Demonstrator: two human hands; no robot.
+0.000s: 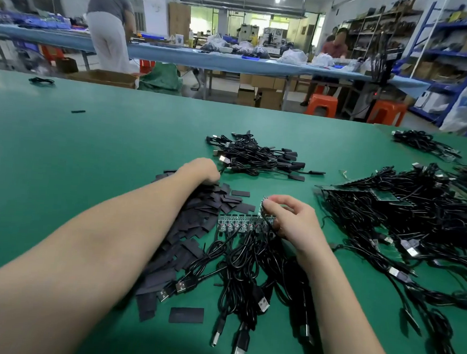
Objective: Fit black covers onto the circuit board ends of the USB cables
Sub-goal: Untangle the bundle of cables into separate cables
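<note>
Head view shows the circuit board ends (240, 223) lying in a row at the lower centre of the frame, still joined side by side as one strip, green-black with small parts on them, and each one has a thin black USB cable (244, 266) running down toward the bottom edge. These boards are bare; no cover sits on them. The right hand (287, 218) is just right of the strip, and its thumb and fingers pinch one board (264, 206) which stands up from the end of the row, so I judge it is being separated or prepared for its cover. The black covers (196, 215) are flat dark rectangles, heaped loosely left of the strip under the left forearm, with some scattered singles, one near the bottom centre (186, 315). The left hand (203, 172) rests at the top of this heap with its fingers curled down into the covers; whether it already holds one I cannot tell, because the fingertips are hidden.

Above the hands, at centre, lies a small pile of cables (258, 156) whose ends look already covered in black, so a part of the work seems done. At the right side of the frame a much larger tangle of cables (406, 216) with green board strips waits, and more bundles lie at the upper right. By this I judge that most of the task is left. All of it lies on the green worktop (91, 144).
</note>
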